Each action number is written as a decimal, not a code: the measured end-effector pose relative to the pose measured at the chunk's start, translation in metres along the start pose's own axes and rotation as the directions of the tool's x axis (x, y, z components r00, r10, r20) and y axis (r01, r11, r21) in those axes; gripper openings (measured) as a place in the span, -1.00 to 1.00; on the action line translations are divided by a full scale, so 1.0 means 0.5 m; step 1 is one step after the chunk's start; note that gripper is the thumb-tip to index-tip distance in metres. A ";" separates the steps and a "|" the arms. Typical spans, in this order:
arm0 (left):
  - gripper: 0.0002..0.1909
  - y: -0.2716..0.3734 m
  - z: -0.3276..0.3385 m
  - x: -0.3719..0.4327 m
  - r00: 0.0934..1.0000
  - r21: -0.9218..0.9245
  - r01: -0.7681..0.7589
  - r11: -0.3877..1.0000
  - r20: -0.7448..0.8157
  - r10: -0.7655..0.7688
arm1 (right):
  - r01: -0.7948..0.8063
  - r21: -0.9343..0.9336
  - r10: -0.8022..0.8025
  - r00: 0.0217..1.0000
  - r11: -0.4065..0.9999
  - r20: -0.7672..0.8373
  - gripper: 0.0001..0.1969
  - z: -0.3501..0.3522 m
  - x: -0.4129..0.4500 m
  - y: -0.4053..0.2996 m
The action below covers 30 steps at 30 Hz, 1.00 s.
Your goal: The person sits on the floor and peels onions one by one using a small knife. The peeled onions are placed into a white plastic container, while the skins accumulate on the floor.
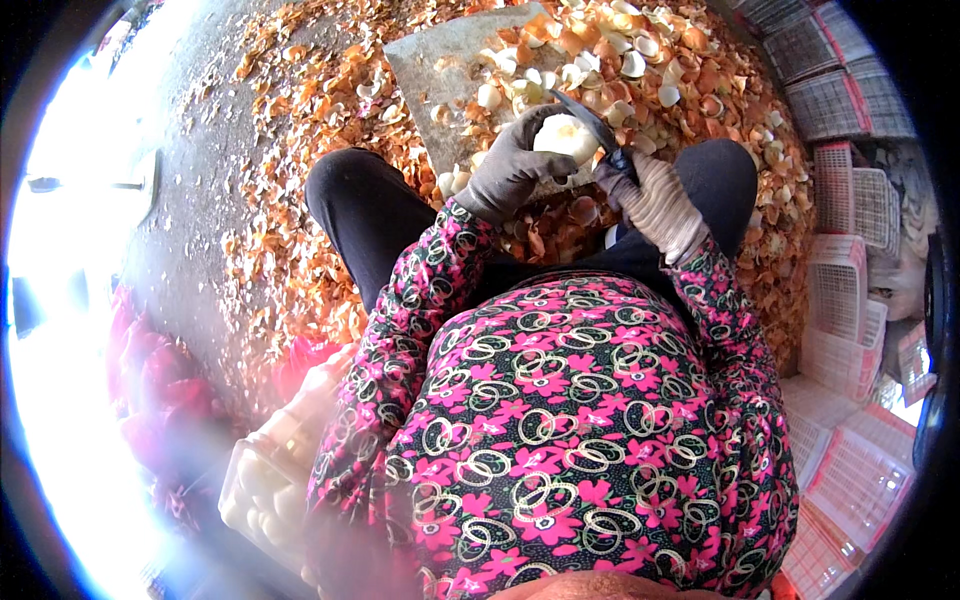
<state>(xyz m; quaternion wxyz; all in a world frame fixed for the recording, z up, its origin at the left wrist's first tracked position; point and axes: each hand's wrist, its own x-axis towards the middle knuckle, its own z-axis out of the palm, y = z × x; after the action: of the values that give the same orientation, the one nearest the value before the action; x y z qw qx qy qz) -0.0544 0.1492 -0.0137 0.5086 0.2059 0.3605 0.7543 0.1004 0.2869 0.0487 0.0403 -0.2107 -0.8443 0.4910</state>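
My left hand [514, 165], in a dirty grey glove, holds a peeled white onion [564, 138] above a worn board. In my right hand [658, 199], also gloved, is a knife [589, 120] with a dark blade and a black-wrapped handle. The blade lies against or just over the upper right side of the onion; exact contact cannot be told. Beneath my hands the flat grey board [427, 82] is partly covered by onion skins [600, 45] and thick pale outer layers. A few small peeled onions [454, 182] lie by the board's near edge, left of my wrist.
Brown skins [300, 247] spread over the concrete floor [180, 247] on both sides of my knees. Stacked plastic crates [836, 277] line the right. At lower left stand a clear container of peeled onions [259, 487] and pink plastic bags [161, 390]. Glare washes out the far left.
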 end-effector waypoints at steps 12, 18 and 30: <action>-0.39 -0.027 0.010 -0.001 0.998 -0.037 0.042 0.998 -0.049 -0.043 | -0.271 0.619 0.308 0.950 0.737 0.048 -0.76 0.054 0.018 0.038; -0.37 -0.035 -0.002 0.005 0.998 -0.196 -0.057 0.979 0.010 0.060 | -0.279 0.690 0.298 0.950 0.668 0.096 -0.82 0.072 0.027 0.046; -0.37 -0.040 -0.040 0.011 0.970 -0.480 -0.102 0.871 -0.241 -0.019 | -0.222 0.419 0.256 0.966 0.880 -0.025 -0.75 0.102 0.043 0.046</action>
<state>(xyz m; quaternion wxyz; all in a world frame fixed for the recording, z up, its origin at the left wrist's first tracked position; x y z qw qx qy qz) -0.0578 0.1521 -0.0420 0.4809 -0.0135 0.2120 0.8507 0.0741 0.2640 -0.0002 0.0566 -0.3196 -0.6867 0.6504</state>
